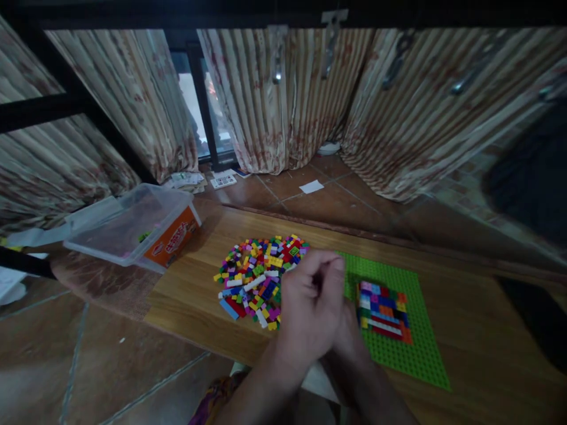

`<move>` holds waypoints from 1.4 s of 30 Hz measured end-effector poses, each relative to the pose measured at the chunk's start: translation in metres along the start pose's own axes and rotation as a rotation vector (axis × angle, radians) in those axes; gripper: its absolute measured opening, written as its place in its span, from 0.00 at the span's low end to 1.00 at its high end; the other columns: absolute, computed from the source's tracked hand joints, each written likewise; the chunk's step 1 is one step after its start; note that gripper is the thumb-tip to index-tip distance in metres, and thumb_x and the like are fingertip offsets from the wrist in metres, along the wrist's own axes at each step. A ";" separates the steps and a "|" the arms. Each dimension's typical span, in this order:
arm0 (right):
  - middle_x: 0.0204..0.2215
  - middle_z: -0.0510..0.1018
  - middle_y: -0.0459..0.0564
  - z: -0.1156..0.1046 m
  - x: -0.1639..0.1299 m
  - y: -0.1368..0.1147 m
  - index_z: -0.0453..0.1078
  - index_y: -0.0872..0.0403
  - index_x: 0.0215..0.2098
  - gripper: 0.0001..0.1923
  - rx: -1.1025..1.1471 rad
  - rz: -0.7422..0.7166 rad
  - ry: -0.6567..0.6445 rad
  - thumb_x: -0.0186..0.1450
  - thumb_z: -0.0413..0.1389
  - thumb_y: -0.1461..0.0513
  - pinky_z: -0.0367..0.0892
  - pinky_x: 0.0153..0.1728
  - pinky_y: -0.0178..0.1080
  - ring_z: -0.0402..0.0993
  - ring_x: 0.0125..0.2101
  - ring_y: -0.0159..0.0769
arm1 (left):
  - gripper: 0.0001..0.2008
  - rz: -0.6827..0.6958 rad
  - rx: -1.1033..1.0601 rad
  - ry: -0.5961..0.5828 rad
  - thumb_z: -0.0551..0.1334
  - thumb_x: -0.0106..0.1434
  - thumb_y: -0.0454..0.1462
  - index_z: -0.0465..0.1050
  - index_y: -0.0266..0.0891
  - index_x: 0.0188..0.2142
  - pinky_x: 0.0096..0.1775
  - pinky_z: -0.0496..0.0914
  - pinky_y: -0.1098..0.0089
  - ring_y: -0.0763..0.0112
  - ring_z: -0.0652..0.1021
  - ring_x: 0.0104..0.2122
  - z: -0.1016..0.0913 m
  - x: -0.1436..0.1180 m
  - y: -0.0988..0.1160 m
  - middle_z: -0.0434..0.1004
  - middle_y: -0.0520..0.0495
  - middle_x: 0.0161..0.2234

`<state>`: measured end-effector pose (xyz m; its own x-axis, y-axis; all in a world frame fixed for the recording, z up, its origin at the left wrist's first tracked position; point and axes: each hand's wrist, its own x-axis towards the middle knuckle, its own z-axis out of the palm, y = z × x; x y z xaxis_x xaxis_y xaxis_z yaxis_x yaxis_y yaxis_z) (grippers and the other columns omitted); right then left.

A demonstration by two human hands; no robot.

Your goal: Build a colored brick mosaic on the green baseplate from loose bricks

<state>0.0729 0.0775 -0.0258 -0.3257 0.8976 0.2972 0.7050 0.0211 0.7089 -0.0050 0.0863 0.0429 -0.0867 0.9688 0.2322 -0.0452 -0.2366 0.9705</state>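
Observation:
My left hand (312,301) is closed in a fist above the table, between the loose bricks and the green plate. Whatever its curled fingers may hold does not show. My right hand (348,333) is close behind it, mostly covered by the left, with its fingers hidden. To the left lies a spread pile of loose building bricks (259,283) in many colours. On the right, a green baseplate (427,336) carries a roughly square block of joined bricks (383,310), with rows of several colours and a white strip near its front.
A clear plastic tub (128,230) with an orange label stands at the table's left end, a few green bricks inside. A dark flat object (531,319) lies at the right of the wooden table (190,307). Striped curtains (283,106) hang behind; papers (311,186) lie on the tiled floor.

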 end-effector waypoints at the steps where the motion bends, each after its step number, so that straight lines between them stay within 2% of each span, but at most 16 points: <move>1: 0.29 0.77 0.46 0.002 -0.002 0.007 0.73 0.52 0.43 0.14 0.395 0.037 0.012 0.68 0.46 0.60 0.69 0.29 0.29 0.75 0.30 0.31 | 0.08 -0.010 -0.009 0.030 0.57 0.67 0.39 0.71 0.38 0.33 0.29 0.64 0.76 0.77 0.68 0.25 -0.004 0.004 -0.002 0.68 0.55 0.24; 4: 0.29 0.79 0.47 0.007 -0.005 0.028 0.72 0.53 0.39 0.11 1.461 0.268 0.052 0.68 0.49 0.60 0.71 0.29 0.30 0.76 0.27 0.30 | 0.09 -0.068 0.035 0.010 0.58 0.66 0.39 0.70 0.37 0.31 0.28 0.62 0.77 0.77 0.68 0.24 -0.010 0.014 -0.009 0.66 0.56 0.23; 5: 0.29 0.80 0.47 0.009 -0.006 0.034 0.73 0.53 0.37 0.09 1.715 0.382 0.056 0.67 0.51 0.60 0.71 0.29 0.32 0.76 0.27 0.31 | 0.09 -0.088 0.063 -0.030 0.57 0.66 0.38 0.70 0.37 0.31 0.28 0.63 0.76 0.77 0.68 0.24 -0.011 0.015 -0.011 0.66 0.55 0.23; 7: 0.28 0.80 0.46 0.015 -0.008 0.048 0.74 0.52 0.36 0.08 1.904 0.585 0.055 0.64 0.56 0.58 0.72 0.31 0.34 0.77 0.29 0.33 | 0.08 -0.117 0.151 -0.130 0.56 0.66 0.37 0.71 0.37 0.33 0.30 0.64 0.76 0.75 0.70 0.26 -0.008 0.014 -0.016 0.69 0.54 0.25; 11: 0.30 0.81 0.48 0.032 -0.017 0.074 0.77 0.52 0.37 0.10 1.941 0.832 0.032 0.60 0.60 0.55 0.73 0.33 0.38 0.78 0.31 0.37 | 0.10 -0.134 0.432 -0.314 0.56 0.65 0.36 0.73 0.39 0.44 0.35 0.68 0.71 0.71 0.75 0.30 0.003 0.005 -0.025 0.76 0.50 0.32; 15: 0.32 0.82 0.49 0.055 -0.034 0.093 0.78 0.52 0.37 0.13 1.978 0.954 -0.011 0.58 0.62 0.53 0.75 0.32 0.40 0.79 0.31 0.38 | 0.13 -0.113 0.628 -0.416 0.56 0.64 0.34 0.72 0.40 0.48 0.36 0.70 0.68 0.68 0.77 0.32 0.015 -0.004 -0.033 0.79 0.47 0.37; 20: 0.37 0.82 0.51 0.073 -0.051 0.102 0.78 0.52 0.38 0.13 1.858 0.836 -0.042 0.60 0.60 0.53 0.74 0.38 0.42 0.79 0.36 0.39 | 0.14 -0.110 0.732 -0.464 0.55 0.64 0.34 0.71 0.38 0.48 0.40 0.72 0.64 0.65 0.78 0.36 0.025 -0.010 -0.040 0.78 0.43 0.43; 23: 0.37 0.82 0.51 0.072 -0.052 0.099 0.78 0.52 0.38 0.12 1.789 0.769 -0.108 0.60 0.59 0.54 0.74 0.39 0.43 0.79 0.36 0.40 | 0.15 -0.132 0.774 -0.485 0.53 0.65 0.33 0.71 0.37 0.50 0.43 0.73 0.62 0.63 0.79 0.39 0.031 -0.014 -0.042 0.78 0.40 0.45; 27: 0.33 0.83 0.49 0.064 -0.046 0.094 0.78 0.50 0.35 0.10 1.698 0.713 -0.198 0.60 0.57 0.56 0.73 0.35 0.41 0.79 0.33 0.39 | 0.18 -0.124 0.787 -0.501 0.53 0.65 0.33 0.70 0.37 0.53 0.49 0.71 0.59 0.59 0.78 0.45 0.036 -0.020 -0.048 0.76 0.39 0.48; 36: 0.31 0.82 0.48 0.064 -0.045 0.093 0.77 0.50 0.33 0.11 1.516 0.663 -0.141 0.61 0.55 0.54 0.69 0.31 0.39 0.77 0.29 0.39 | 0.21 -0.115 0.790 -0.529 0.54 0.64 0.34 0.68 0.38 0.56 0.48 0.72 0.58 0.57 0.77 0.45 0.037 -0.025 -0.047 0.76 0.39 0.47; 39: 0.34 0.82 0.48 0.061 -0.045 0.089 0.77 0.49 0.34 0.13 1.531 0.625 -0.147 0.62 0.54 0.52 0.69 0.33 0.39 0.77 0.31 0.39 | 0.19 -0.098 0.735 -0.480 0.53 0.65 0.34 0.69 0.38 0.54 0.48 0.73 0.59 0.58 0.78 0.44 0.036 -0.025 -0.043 0.76 0.40 0.47; 42: 0.37 0.81 0.49 0.054 -0.041 0.079 0.76 0.50 0.36 0.13 1.553 0.543 -0.140 0.63 0.53 0.53 0.70 0.36 0.39 0.78 0.35 0.39 | 0.16 -0.084 0.621 -0.335 0.52 0.65 0.33 0.73 0.38 0.49 0.48 0.72 0.64 0.63 0.78 0.43 0.032 -0.019 -0.038 0.78 0.43 0.44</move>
<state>0.1760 0.0661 -0.0168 0.1486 0.9752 0.1639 0.6551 0.0271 -0.7551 0.0307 0.0790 0.0034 0.2078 0.9759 0.0658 0.5456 -0.1715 0.8203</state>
